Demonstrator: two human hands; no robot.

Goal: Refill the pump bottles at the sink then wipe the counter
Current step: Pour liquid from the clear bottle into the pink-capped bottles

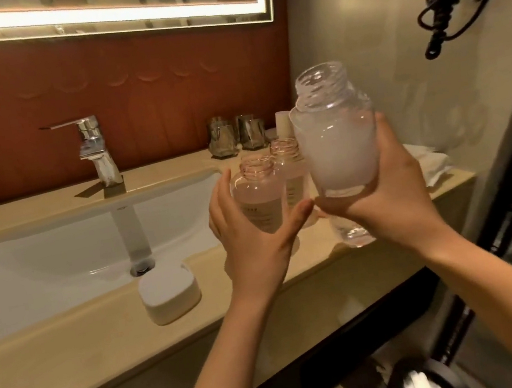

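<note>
An uncapped clear pump bottle (259, 200) with a label stands on the beige counter (74, 360) right of the sink, and my left hand (255, 243) holds it between thumb and fingers. A second uncapped bottle (291, 172) stands just behind it. My right hand (390, 198) grips a larger clear refill bottle (336, 139), lifted upright above the counter. Its mouth is open and it holds milky white liquid. Under that hand a clear object (354, 234) lies on the counter, mostly hidden.
The white sink basin (43, 256) and chrome faucet (97, 150) are to the left. A white soap dish (169, 291) sits on the front rim. Two glasses (234, 134) stand at the back, a folded white towel (431, 162) at the right. A bin (419, 381) stands below.
</note>
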